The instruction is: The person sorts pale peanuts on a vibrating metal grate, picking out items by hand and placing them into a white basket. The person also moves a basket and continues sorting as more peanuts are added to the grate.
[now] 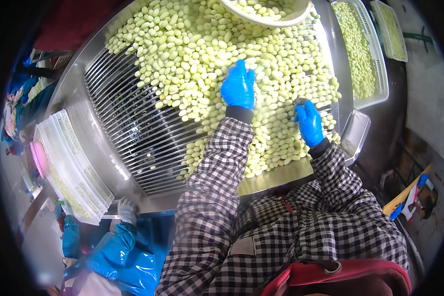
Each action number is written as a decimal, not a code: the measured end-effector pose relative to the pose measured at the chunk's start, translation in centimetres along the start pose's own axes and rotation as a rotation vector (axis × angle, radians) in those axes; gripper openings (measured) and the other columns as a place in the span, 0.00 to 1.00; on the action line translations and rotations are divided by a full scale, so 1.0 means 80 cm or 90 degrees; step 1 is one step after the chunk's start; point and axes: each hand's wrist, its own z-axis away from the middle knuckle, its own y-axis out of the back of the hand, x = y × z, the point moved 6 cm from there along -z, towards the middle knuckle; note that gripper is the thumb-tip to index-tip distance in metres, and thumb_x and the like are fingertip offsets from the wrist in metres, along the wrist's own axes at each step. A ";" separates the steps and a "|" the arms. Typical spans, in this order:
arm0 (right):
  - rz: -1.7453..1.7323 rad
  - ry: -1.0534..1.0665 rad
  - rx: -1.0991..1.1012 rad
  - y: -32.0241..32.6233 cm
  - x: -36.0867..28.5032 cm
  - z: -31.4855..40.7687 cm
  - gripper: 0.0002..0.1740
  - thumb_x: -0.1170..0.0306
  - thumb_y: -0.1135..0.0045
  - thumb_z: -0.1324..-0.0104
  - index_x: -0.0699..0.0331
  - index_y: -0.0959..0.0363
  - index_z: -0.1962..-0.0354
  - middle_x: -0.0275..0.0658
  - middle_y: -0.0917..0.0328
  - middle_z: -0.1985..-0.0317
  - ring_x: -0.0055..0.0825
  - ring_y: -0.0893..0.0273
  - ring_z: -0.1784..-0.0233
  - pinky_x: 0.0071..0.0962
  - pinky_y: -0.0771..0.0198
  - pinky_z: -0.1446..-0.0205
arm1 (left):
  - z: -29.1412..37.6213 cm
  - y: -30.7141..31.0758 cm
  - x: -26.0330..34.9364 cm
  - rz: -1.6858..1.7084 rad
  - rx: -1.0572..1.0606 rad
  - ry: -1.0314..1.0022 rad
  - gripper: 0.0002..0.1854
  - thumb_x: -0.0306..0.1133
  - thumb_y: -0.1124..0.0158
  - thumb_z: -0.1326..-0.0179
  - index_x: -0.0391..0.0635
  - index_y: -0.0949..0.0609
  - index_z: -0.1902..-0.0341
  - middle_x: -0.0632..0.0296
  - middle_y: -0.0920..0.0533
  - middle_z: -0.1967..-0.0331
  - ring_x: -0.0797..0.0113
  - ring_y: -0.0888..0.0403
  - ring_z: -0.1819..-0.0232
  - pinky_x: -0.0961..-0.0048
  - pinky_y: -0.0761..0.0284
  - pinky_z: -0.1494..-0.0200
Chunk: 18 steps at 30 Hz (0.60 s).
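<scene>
Pale green grapes (192, 55) lie loose in a thick layer over a metal rod grate (133, 129) in a steel-rimmed sorting table. My left hand (239, 86), in a blue glove, rests among the grapes near the middle; its fingertips touch them, and whether it grips any is hidden. Lower and to the right, my right hand (309, 124), also blue-gloved, has bent fingers at the grapes, with a small dark thing at its fingertips that I cannot make out. A cream-coloured basin (266, 23) holding grapes stands at the top, beyond both hands.
White plastic crates (384, 74) of grapes stand at the right, beside a steel bin (355, 131). Stacked white crates (74, 162) sit at the left rim, with a pink object (39, 159) beside them. A co-worker in blue sleeves (113, 251) is at lower left, a gloved hand near the crates.
</scene>
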 end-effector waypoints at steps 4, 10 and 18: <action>-0.148 -0.012 -0.041 -0.006 -0.019 -0.018 0.11 0.72 0.58 0.30 0.64 0.29 0.54 0.31 0.26 0.65 0.16 0.31 0.70 0.15 0.36 0.67 | -0.005 0.002 -0.008 -0.019 -0.029 0.022 0.20 0.36 0.36 0.44 0.53 0.22 0.46 0.59 0.19 0.64 0.58 0.19 0.65 0.64 0.23 0.63; -0.130 -0.028 -0.077 -0.040 -0.018 -0.036 0.12 0.70 0.56 0.30 0.64 0.28 0.54 0.29 0.27 0.66 0.15 0.33 0.73 0.15 0.38 0.70 | -0.002 -0.008 -0.014 -0.059 -0.059 0.052 0.22 0.33 0.41 0.39 0.55 0.25 0.40 0.58 0.19 0.63 0.59 0.19 0.65 0.66 0.22 0.64; -0.332 -0.112 -0.304 -0.117 -0.003 -0.036 0.25 0.59 0.62 0.24 0.64 0.42 0.37 0.37 0.30 0.46 0.23 0.32 0.47 0.21 0.34 0.41 | 0.086 0.024 0.073 0.326 -0.091 0.132 0.27 0.31 0.51 0.30 0.44 0.38 0.29 0.47 0.24 0.44 0.53 0.24 0.47 0.60 0.30 0.43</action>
